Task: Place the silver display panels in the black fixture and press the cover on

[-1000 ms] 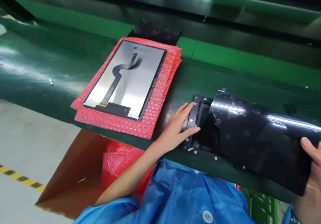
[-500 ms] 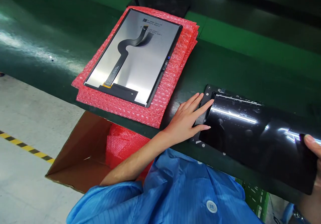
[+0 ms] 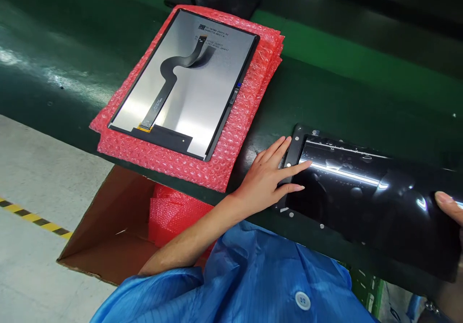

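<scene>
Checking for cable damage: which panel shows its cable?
The silver-backed panel on the red bubble wrap; the glossy black panel under the left hand shows none.

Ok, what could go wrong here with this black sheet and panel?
The left hand rests on the glossy black sheet, so fingers may smudge it. Only the right hand holds its far end, which could slip. The flex cable on the display panel lies exposed and could get creased.
</scene>
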A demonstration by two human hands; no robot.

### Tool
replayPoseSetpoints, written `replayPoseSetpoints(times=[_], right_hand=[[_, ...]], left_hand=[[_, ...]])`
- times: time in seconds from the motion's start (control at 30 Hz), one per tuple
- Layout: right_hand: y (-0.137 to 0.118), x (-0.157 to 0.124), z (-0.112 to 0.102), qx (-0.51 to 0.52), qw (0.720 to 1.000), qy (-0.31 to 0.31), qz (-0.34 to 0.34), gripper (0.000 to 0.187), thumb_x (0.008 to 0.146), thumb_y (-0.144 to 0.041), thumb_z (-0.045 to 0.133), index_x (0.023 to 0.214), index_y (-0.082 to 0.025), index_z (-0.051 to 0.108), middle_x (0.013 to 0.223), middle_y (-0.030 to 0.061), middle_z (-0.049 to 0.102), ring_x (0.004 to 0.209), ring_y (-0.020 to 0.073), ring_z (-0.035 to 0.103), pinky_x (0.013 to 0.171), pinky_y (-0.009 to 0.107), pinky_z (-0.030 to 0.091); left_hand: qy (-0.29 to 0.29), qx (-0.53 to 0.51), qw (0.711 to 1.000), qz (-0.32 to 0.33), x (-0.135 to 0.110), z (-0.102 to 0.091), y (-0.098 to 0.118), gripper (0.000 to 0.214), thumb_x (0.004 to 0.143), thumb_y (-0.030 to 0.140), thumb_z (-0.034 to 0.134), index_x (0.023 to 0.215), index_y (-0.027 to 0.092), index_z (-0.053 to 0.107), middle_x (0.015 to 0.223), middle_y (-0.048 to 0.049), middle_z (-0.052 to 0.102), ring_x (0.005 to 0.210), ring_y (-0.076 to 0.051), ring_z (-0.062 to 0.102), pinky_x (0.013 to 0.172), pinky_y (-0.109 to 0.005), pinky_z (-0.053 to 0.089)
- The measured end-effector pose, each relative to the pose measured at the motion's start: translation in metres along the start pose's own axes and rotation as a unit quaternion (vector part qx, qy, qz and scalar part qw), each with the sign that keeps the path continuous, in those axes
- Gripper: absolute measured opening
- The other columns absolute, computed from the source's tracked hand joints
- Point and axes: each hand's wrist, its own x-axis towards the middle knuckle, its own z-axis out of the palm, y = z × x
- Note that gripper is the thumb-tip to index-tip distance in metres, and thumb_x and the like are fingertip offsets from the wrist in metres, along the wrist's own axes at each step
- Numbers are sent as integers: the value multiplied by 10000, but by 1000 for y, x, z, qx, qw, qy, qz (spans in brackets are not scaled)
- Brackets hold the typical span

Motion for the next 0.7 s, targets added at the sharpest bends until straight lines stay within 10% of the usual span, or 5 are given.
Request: replayPoseSetpoints(times=[0.43, 0.7], right_hand=[[-28, -21, 11, 142, 988, -24, 47, 586, 450, -582, 920, 714, -267, 502, 658, -9, 464, 533, 177, 449, 440, 337, 376], [-20, 4, -1, -51, 993, -101, 21, 457, 649, -739, 728, 713, -312, 578, 647, 63, 577, 609, 272, 555, 568, 430, 445]], left_hand=[[8, -4, 1000, -2, 1, 1, -1, 446, 986, 470, 497, 1402, 323, 562, 1650, -141, 247, 1543, -312, 167, 1139, -577, 336], [15, 31, 999, -16, 1, 1, 5, 415, 993, 435, 501, 1389, 331, 569, 1640, -121, 287, 1534, -288, 214, 1111, -557, 377]])
